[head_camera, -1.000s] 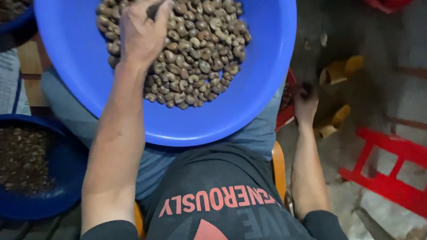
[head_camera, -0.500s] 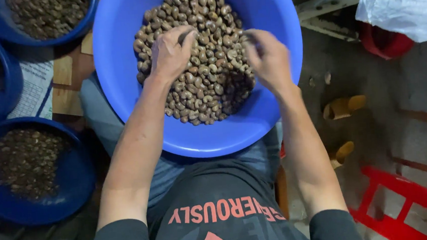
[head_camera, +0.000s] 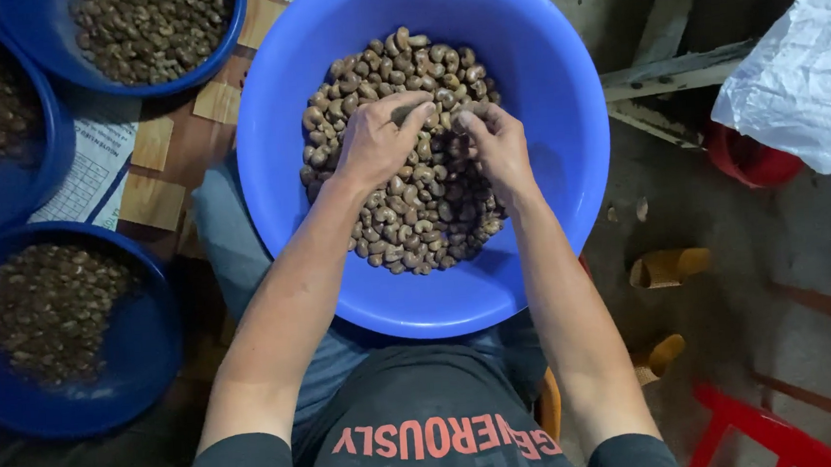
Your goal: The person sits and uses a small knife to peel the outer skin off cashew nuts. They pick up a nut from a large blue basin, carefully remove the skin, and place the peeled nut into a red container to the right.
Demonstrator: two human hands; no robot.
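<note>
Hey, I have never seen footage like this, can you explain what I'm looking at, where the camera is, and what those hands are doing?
There is no machine here. The camera sits on a person's head and looks down at their own lap and arms. A large blue basin rests on their lap, partly filled with brown nuts in the shell, possibly cashews. The left hand and right hand are both down in the pile, fingertips close together; whether they pinch a nut is hard to tell. To the person's left stand darker blue bowls of similar brown pieces. On the floor to the right are a red plastic stool and a white sack.
</note>
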